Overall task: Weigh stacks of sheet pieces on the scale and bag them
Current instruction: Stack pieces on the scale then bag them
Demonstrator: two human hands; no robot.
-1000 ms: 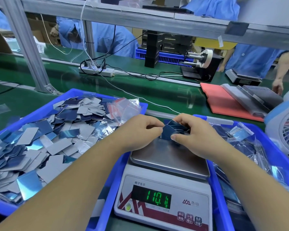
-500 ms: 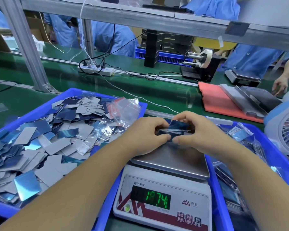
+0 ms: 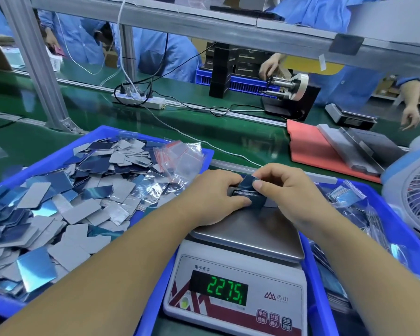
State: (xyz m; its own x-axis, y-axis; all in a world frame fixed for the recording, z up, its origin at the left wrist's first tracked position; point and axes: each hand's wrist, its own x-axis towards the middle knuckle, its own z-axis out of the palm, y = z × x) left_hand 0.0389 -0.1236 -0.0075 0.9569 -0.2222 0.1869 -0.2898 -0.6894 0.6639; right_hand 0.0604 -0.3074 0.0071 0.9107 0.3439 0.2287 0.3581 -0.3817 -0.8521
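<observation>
bins (image 3: 210, 151) flanking scale (image 3: 247, 241)

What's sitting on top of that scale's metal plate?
A stack of blue sheet pieces, gripped by the left hand and right hand, on the scale. The hands hide its full height.

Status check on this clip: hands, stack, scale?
Both hands, left and right, grip the stack of sheet pieces over the scale. Display lit, reading about 227.5. Nothing in the way.
</observation>
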